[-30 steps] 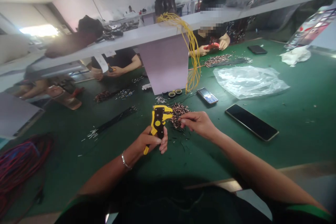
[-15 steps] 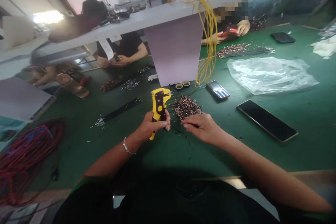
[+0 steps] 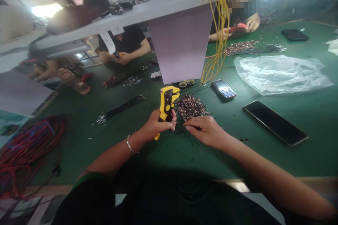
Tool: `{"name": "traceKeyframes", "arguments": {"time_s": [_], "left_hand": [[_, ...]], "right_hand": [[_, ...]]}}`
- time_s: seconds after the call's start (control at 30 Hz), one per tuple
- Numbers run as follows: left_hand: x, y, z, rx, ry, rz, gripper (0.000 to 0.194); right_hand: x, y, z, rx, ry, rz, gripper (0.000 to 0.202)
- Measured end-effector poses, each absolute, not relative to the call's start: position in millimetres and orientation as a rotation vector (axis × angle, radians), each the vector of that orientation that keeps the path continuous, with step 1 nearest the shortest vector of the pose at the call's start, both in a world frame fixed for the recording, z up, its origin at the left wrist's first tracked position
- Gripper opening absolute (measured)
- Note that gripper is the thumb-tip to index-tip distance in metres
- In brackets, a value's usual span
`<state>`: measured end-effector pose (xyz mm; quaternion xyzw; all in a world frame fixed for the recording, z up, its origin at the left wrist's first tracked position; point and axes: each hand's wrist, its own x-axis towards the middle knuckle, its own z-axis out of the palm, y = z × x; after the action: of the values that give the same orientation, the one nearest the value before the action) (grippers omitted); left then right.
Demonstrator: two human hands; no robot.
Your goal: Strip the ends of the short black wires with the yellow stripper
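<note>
My left hand (image 3: 161, 123) is wrapped round the handles of a yellow and black wire stripper (image 3: 167, 103), which stands upright with its jaws at the top. Just right of it lies a heap of short black wire pieces with copper ends (image 3: 191, 107) on the green table (image 3: 163, 161). My right hand (image 3: 202, 128) is at the heap's near edge, its thumb and forefinger pinched together. Whatever is between those fingertips is too small to name. A bundle of long black wires (image 3: 123, 107) lies to the left.
A keypad phone (image 3: 224, 89), a large black phone (image 3: 275, 122) and a clear plastic bag (image 3: 281, 74) lie on the right. Red cables (image 3: 34, 147) are coiled at the left. Yellow wires (image 3: 223, 17) hang from the shelf (image 3: 148, 12). Two people work across the table.
The view has shifted slightly, so most things sit a little differently in the picture. Both hands keep nearly the same pose, the left still round the wire stripper.
</note>
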<state>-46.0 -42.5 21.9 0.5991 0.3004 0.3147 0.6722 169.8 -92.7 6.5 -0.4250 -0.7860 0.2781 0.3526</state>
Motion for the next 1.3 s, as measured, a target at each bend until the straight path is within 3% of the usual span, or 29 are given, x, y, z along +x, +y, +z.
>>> {"name": "traceKeyframes", "arguments": {"time_s": [0.5,0.7,0.97,1.3], "left_hand": [[-49.0,-35.4,16.1,1.326,0.710,0.797,0.022],[-50.8,-33.4,20.5,1.240,0.591,0.690,0.032],[-51.6,-35.1,16.1,1.100,0.433,0.583,0.041],[-49.8,-35.8,12.0,0.965,0.321,0.511,0.047]], "right_hand": [[174.7,-88.4,5.5,-1.177,-1.869,0.788,0.025],[173.5,-86.2,11.5,-1.310,-1.758,0.869,0.027],[175.4,-91.0,15.9,-1.277,-1.755,0.656,0.033],[170.8,-100.0,25.7,-1.287,-1.714,0.645,0.020]]}}
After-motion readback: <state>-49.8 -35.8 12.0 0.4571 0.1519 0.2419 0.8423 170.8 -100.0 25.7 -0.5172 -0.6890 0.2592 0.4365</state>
